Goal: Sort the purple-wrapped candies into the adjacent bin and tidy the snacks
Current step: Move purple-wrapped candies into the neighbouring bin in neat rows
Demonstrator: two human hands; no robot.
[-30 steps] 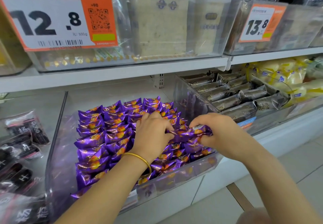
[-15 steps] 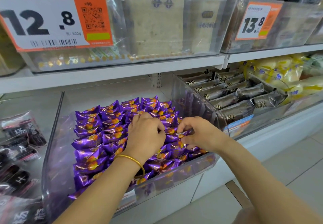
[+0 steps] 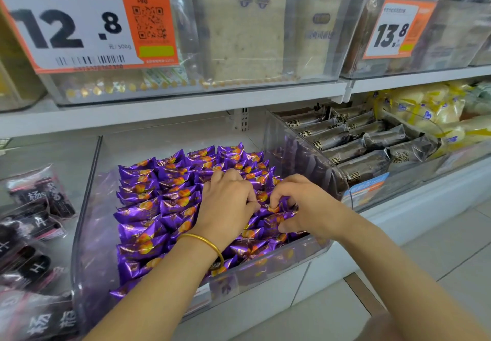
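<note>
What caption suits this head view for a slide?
In a clear bin of purple-wrapped candies, the left hand curls among them, the right hand pinches one; dark-wrapped snacks beside.

L hand point(image 3: 227, 205) fingers point(image 3: 245, 189) part hidden among purple candies point(image 3: 159, 202); black packs point(image 3: 32, 266) cut off, blurry.

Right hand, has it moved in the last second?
Yes. The right hand moved left, away from the bin's right wall, toward the left hand.
</note>
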